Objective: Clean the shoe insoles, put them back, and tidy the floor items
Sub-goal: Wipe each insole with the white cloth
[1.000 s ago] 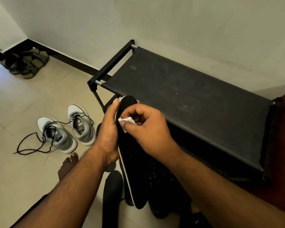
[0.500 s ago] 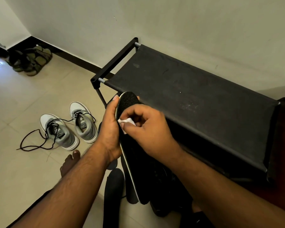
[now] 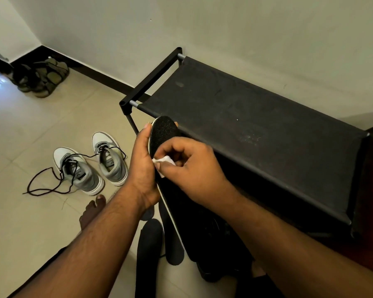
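Spare insoles lie on the floor by your feet; your left hand grips the black insole from behind, your right hand pinches a white wipe against it; grey sneakers left, black rack beyond.

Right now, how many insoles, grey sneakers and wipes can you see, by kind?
Insoles: 3, one held by the left hand at, two on the floor at and
Grey sneakers: 2
White wipes: 1, pinched in the right hand
Total: 6
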A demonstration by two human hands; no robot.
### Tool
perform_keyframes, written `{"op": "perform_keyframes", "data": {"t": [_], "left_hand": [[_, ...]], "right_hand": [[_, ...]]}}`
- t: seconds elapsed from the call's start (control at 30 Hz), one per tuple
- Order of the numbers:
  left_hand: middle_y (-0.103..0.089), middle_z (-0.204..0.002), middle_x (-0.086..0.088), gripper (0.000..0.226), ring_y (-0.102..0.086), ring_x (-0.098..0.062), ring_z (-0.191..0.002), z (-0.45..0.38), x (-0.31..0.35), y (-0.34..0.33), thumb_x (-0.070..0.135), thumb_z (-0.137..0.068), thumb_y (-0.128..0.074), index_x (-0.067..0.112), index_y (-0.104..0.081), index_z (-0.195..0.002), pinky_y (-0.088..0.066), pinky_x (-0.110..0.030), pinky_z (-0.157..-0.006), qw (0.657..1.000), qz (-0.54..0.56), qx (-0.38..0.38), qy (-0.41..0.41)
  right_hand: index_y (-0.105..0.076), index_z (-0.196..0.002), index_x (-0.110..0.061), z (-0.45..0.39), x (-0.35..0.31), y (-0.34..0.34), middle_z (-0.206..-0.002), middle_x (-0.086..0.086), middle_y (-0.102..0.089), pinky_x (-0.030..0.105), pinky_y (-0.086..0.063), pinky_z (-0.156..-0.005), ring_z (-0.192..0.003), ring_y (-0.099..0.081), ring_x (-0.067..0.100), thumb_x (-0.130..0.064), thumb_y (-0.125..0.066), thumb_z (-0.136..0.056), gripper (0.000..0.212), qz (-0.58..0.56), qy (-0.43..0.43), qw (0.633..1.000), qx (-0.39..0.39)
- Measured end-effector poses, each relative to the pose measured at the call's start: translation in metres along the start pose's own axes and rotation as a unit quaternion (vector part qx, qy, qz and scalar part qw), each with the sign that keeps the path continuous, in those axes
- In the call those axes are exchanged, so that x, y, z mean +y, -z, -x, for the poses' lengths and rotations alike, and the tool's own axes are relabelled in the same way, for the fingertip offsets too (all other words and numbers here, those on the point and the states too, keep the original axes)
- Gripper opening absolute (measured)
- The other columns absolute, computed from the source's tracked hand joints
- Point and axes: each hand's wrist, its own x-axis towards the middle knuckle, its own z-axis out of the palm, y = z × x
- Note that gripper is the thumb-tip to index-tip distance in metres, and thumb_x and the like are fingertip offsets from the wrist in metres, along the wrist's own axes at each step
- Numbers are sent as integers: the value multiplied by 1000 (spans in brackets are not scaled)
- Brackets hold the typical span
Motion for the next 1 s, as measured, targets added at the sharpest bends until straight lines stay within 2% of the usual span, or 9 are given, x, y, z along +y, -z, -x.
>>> {"op": "perform_keyframes", "data": {"t": [0.1,0.3,0.4,0.5,0.57,0.7,0.8,0.9,1.0], "left_hand": [[-70,-81,-7,57,-70,-19,-76,1,1,-2,61,-92,-41,16,-75,-85,-58,-30,-70,1000,9,-17,-8],[-69,-94,-7,55,-67,-21,-85,-2,-2,-5,64,-93,-36,21,-65,-114,-54,-35,-74,999,18,-51,-1],[-69,-97,-8,57,-68,-21,-89,-3,-1,-4,64,-92,-39,19,-66,-116,-56,-35,-78,999,21,-40,-8],[-67,-91,-7,56,-67,-20,-85,-3,2,-1,63,-90,-44,15,-71,-97,-55,-33,-78,999,33,-8,-16],[-64,-94,-9,57,-65,-21,-88,-4,3,0,64,-90,-45,14,-71,-94,-54,-33,-81,999,37,-2,-12],[-67,-93,-9,62,-68,-22,-85,-3,2,-4,67,-90,-38,15,-71,-96,-57,-33,-76,999,43,-22,-10],[-63,-100,-8,69,-64,-22,-89,-5,2,-5,74,-87,-37,19,-66,-116,-55,-36,-80,998,51,-37,-14],[-60,-105,-10,70,-61,-25,-96,-7,2,-4,75,-86,-40,20,-60,-126,-53,-39,-85,998,49,-30,-29],[-59,-99,-10,65,-60,-24,-92,-6,2,-4,72,-86,-43,16,-64,-111,-53,-35,-83,998,51,-22,-37]], "right_hand": [[-70,-81,-14,-4,4,7,-70,-11,-64,9,-41,-57,-58,-56,-3,-4,-72,-79,10,-6,-16,1000,11],[-67,-74,-20,-16,22,25,-65,-12,-60,12,-42,-50,-57,-56,0,-5,-68,-79,16,49,-71,990,109],[-67,-75,-21,-12,14,16,-67,-13,-61,12,-41,-56,-59,-55,0,-5,-69,-78,17,40,-49,994,85],[-69,-79,-16,-3,3,3,-72,-10,-64,10,-42,-59,-60,-55,-2,-3,-70,-79,12,7,-12,1000,3],[-69,-81,-13,0,1,1,-78,-6,-67,11,-44,-63,-64,-58,-1,-3,-70,-79,10,9,11,1000,-27],[-70,-80,-16,-9,15,16,-79,-9,-66,13,-45,-66,-70,-59,1,-5,-71,-79,10,74,-10,997,36],[-68,-79,-17,-15,26,27,-77,-11,-64,14,-45,-64,-69,-60,1,-4,-68,-80,13,99,-53,991,68],[-70,-81,-15,-14,21,22,-78,-10,-66,16,-47,-66,-71,-60,2,-4,-69,-79,11,90,-30,994,56],[-71,-81,-11,-6,8,8,-79,-5,-68,16,-48,-68,-72,-61,4,-3,-72,-78,9,49,29,998,-9]]}}
